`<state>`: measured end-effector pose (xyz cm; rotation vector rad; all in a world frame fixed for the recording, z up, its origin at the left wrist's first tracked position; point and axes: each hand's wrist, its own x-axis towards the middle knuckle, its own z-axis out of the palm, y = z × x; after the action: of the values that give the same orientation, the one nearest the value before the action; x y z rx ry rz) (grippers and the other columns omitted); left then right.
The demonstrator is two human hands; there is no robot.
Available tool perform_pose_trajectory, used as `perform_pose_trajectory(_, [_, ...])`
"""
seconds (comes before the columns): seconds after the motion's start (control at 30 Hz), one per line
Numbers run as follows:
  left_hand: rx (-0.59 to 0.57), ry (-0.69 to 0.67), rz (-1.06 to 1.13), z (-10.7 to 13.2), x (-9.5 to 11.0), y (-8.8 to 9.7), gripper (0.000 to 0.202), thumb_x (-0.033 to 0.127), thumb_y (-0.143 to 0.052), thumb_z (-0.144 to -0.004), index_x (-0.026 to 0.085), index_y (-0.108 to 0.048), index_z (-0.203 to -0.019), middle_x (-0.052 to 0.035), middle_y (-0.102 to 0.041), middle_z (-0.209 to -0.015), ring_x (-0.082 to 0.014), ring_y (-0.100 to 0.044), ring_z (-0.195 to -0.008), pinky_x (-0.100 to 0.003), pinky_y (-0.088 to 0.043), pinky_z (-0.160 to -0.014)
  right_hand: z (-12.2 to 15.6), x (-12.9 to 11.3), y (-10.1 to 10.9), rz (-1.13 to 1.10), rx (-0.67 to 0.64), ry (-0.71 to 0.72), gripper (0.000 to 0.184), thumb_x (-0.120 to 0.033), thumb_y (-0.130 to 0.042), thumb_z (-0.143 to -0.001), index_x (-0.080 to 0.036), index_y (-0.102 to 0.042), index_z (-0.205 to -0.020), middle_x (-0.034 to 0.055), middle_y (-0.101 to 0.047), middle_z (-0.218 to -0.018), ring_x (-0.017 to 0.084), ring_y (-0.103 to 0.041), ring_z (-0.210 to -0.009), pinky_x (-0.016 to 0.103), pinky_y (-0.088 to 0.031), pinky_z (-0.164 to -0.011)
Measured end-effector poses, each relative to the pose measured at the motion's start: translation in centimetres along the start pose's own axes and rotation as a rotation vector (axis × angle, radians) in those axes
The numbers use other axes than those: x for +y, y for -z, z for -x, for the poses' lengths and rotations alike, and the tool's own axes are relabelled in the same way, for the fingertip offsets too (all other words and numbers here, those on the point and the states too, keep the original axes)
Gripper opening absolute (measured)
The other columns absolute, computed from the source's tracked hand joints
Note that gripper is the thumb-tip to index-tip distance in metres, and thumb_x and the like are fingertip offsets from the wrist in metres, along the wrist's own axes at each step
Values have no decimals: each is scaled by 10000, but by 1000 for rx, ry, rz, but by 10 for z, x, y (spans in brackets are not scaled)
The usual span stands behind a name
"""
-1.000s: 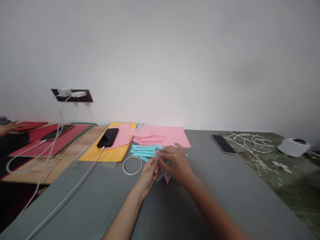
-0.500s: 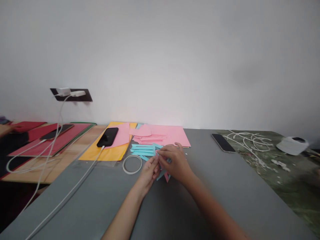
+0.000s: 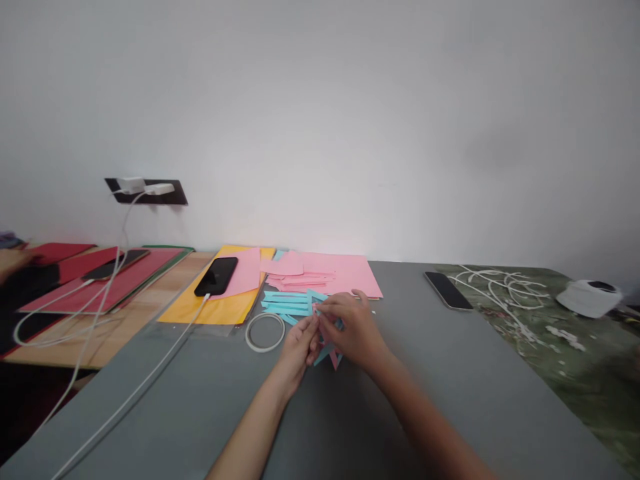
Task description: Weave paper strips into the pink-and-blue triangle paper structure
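Note:
My left hand (image 3: 299, 348) and my right hand (image 3: 352, 328) meet over the grey table (image 3: 400, 400), both pinching a small piece woven from blue and pink paper strips (image 3: 330, 353). The fingers of both hands are closed on it, and most of the piece is hidden under them. Several loose blue paper strips (image 3: 287, 301) lie just beyond my hands. Behind these are pink paper sheets (image 3: 345, 272) with pink strips on top. A white tape ring (image 3: 265, 332) lies flat to the left of my left hand.
A black phone (image 3: 217, 276) lies on yellow paper (image 3: 215, 308), its white cable (image 3: 125, 407) running to the table's near left. Another phone (image 3: 447, 290) and tangled white cords (image 3: 500, 287) sit at right, with a white round device (image 3: 589, 297). Another person's hand (image 3: 13, 259) is at far left beside red sheets (image 3: 115, 283).
My hands stay on the woven strips with only slight finger movement. The view has shifted a little.

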<state>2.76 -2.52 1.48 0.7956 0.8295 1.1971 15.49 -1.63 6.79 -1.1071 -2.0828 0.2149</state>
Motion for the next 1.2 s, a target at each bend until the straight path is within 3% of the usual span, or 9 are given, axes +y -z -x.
perform_pose_trajectory(0.33, [9, -6, -7, 1, -1, -2, 405, 512, -663, -657, 150, -515, -762, 121, -372, -382, 4, -227, -262, -150, -119, -310, 0, -3, -1, 3, 56, -18, 155, -176, -570, -750, -247, -669, -846, 19, -690, -873, 179, -598, -893, 466, -205, -995])
perform_pose_trajectory(0.7, [81, -51, -43, 0, -3, -3, 451, 571, -649, -632, 140, -542, -708, 103, -416, -383, -13, -306, -255, -165, -250, -332, 0, -1, 3, -27, -16, -2, 161, -186, -539, -792, -255, -676, -841, 14, -688, -875, 169, -597, -890, 477, -196, -999])
perform_pose_trajectory(1.2, [25, 45, 88, 4, 0, -5, 409, 494, -702, -624, 150, -532, -765, 126, -366, -394, 9, -224, -289, -144, -245, -361, -1, 2, 3, 30, -23, 8, 153, -220, -533, -828, -270, -666, -884, 3, -681, -887, 164, -592, -907, 462, -216, -994])
